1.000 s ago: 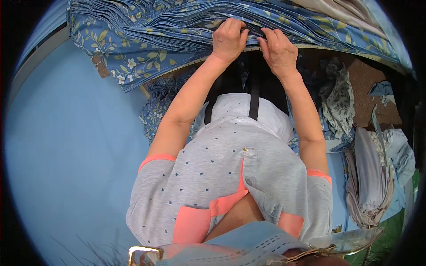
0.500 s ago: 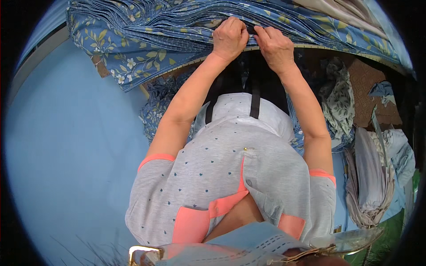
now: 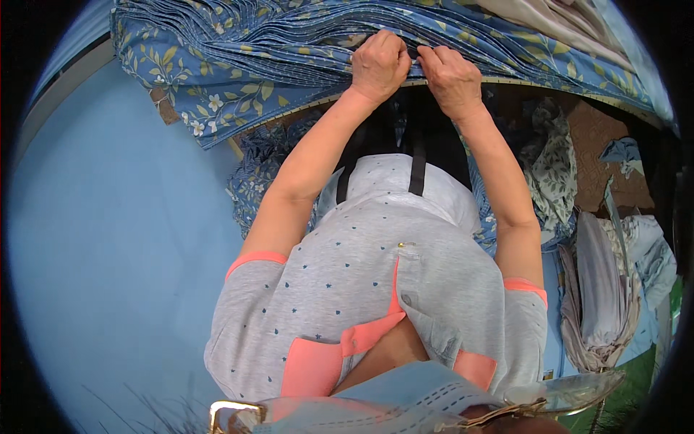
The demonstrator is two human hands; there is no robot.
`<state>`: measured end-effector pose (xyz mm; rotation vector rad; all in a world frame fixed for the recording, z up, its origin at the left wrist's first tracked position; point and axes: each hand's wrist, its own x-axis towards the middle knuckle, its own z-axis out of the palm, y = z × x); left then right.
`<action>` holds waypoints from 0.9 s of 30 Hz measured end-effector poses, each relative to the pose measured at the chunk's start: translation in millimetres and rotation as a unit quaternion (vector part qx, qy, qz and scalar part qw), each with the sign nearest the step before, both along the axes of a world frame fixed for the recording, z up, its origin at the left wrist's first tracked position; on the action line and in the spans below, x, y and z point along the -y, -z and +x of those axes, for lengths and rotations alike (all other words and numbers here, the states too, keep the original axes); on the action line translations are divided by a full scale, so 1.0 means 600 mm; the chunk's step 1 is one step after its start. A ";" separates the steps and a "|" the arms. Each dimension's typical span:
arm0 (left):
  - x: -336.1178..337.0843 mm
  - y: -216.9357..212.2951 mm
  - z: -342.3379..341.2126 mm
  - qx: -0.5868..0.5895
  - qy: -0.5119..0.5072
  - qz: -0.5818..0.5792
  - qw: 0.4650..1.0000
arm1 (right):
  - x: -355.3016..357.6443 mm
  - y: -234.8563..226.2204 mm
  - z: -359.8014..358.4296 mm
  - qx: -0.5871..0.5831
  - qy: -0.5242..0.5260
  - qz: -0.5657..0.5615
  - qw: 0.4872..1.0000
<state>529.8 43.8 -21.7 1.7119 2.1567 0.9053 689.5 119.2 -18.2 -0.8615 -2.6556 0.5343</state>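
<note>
A thick stack of blue floral fabric (image 3: 217, 69), its many layered edges running lengthwise, lies across the table's near edge ahead of me. My left hand (image 3: 381, 66) is closed on the edge of the fabric near the middle. Just to its right, my right hand (image 3: 450, 79) pinches the same edge. The two hands sit a small gap apart, knuckles up. What lies between the fingertips is mostly hidden, apart from the layers of fabric around them.
A pale measuring tape (image 3: 318, 100) runs along the table's near edge. Beige cloth (image 3: 564, 25) lies at the far right. Blue floral cloth (image 3: 264, 170) and a leafy grey cloth (image 3: 551, 166) hang lower down. Bundled grey cloth (image 3: 600, 289) is at my right. A light blue surface (image 3: 123, 239) spreads at left.
Both hands have shifted very slightly to the right and stay closed on the fabric edge. The stack has barely moved.
</note>
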 end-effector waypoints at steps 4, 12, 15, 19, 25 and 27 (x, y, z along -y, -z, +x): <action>0.013 -0.038 0.005 0.043 0.003 0.044 0.998 | -0.002 -0.015 0.010 -0.074 0.016 -0.042 0.996; 0.274 -0.143 -0.060 0.062 -0.096 -0.242 0.964 | 0.024 -0.055 0.080 -0.142 0.093 -0.176 0.970; 0.427 -0.125 -0.119 -0.268 0.003 -0.453 0.851 | 0.047 -0.064 0.088 -0.123 0.128 -0.244 0.954; 0.353 -0.168 -0.134 0.011 -0.197 -0.586 0.786 | 0.071 -0.069 0.083 -0.120 0.163 -0.257 0.945; 0.171 -0.169 -0.095 -0.074 -0.047 -0.064 0.994 | 0.104 -0.011 0.105 -0.105 0.199 -0.314 0.922; 0.123 -0.151 -0.080 -0.088 0.004 -0.038 0.995 | 0.103 -0.007 0.110 -0.086 0.242 -0.351 0.900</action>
